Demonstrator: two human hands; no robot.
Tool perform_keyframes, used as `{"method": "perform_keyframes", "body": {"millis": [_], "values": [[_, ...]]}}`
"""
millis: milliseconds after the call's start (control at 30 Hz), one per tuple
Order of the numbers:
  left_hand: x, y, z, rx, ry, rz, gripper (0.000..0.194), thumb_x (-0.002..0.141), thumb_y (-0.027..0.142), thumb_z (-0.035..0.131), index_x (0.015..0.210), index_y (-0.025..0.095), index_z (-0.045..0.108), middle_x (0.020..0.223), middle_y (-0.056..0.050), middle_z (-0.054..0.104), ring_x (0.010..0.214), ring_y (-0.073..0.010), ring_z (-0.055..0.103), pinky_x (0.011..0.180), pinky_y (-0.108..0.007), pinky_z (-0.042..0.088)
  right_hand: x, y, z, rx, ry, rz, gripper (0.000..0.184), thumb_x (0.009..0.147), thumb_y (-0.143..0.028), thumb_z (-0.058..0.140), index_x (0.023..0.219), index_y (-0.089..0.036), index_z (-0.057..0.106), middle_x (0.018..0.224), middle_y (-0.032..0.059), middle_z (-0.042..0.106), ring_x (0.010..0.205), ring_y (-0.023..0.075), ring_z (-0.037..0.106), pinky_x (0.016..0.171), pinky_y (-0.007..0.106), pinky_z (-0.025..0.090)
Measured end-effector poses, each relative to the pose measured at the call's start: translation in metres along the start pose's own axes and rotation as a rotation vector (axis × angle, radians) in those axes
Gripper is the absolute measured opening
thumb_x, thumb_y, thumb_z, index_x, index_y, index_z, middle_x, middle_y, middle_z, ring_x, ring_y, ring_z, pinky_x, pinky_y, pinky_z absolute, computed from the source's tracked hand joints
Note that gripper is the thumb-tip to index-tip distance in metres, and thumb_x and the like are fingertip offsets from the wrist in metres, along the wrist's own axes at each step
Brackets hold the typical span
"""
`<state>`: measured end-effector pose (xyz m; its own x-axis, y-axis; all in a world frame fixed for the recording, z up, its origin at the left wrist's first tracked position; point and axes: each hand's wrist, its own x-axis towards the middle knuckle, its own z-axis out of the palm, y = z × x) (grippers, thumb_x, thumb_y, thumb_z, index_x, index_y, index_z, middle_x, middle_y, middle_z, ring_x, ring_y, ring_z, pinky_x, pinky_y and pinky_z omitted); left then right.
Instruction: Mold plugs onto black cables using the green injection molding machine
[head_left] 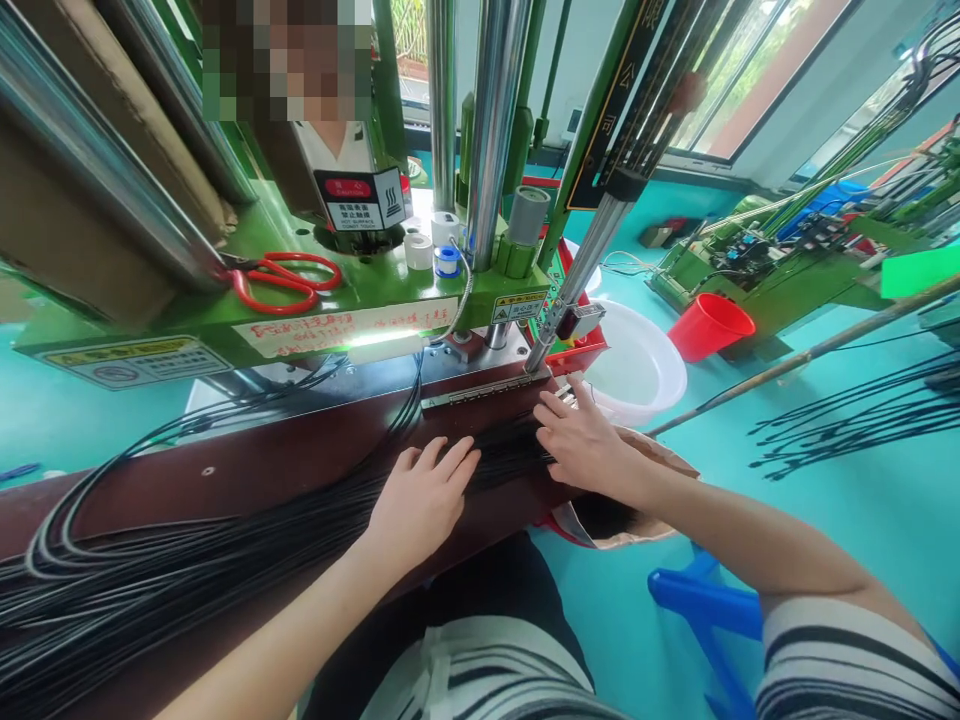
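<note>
A thick bundle of thin black cables (225, 545) runs along the dark red bench (300, 440), its loops hanging toward the left. My left hand (424, 490) lies over the bundle with its fingers apart, palm down. Farther right, my right hand (585, 440) is spread over the cables' right end near the bench's edge, fingers slightly bent and grasping nothing that I can see. Just beyond the hands, a metal bar fixture (484, 392) sits on the bench. A few cables lead from the bundle back under the green machine (405, 290).
Red-handled scissors (281, 285) and small tape rolls (448, 262) lie on the machine's ledge. A lined bin (660, 455) stands below my right forearm. Beyond are a white basin (645, 365), a red bucket (709, 328) and a blue stool (705, 600). Another person is behind the machine.
</note>
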<state>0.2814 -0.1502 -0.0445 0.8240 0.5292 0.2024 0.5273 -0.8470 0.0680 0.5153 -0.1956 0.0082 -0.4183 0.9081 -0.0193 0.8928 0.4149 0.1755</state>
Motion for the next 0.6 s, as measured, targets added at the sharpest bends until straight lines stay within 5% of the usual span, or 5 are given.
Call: {"method": "perform_keyframes", "body": {"millis": [133, 400, 600], "values": [[0.005, 0.002, -0.001, -0.011, -0.044, -0.011, 0.048, 0.076, 0.017, 0.046, 0.124, 0.022, 0.051, 0.134, -0.007, 0.046, 0.109, -0.0276, 0.047, 0.083, -0.041, 0.04, -0.006, 0.002, 0.0, 0.033, -0.007, -0.008, 0.025, 0.072, -0.035, 0.062, 0.089, -0.017, 0.064, 0.119, 0.0114, 0.053, 0.116, 0.0292, 0.04, 0.104, 0.052, 0.015], [0.01, 0.004, 0.0, 0.051, -0.092, -0.104, 0.057, 0.074, 0.028, 0.049, 0.13, 0.019, 0.044, 0.139, -0.006, 0.039, 0.099, -0.0308, 0.046, 0.075, -0.042, 0.04, -0.019, 0.019, 0.002, -0.029, -0.059, 0.047, 0.038, 0.073, -0.053, 0.059, 0.083, -0.017, 0.067, 0.116, 0.0135, 0.056, 0.122, 0.0322, 0.036, 0.104, 0.054, 0.012], [0.008, 0.003, -0.007, 0.042, -0.09, -0.031, 0.05, 0.079, 0.024, 0.049, 0.129, 0.029, 0.043, 0.139, -0.01, 0.037, 0.101, -0.0284, 0.048, 0.077, -0.041, 0.04, -0.041, 0.043, 0.004, -0.067, -0.121, 0.289, 0.054, 0.065, -0.064, 0.059, 0.091, -0.017, 0.068, 0.128, 0.0157, 0.048, 0.121, 0.0403, 0.034, 0.096, 0.066, 0.014]]}}
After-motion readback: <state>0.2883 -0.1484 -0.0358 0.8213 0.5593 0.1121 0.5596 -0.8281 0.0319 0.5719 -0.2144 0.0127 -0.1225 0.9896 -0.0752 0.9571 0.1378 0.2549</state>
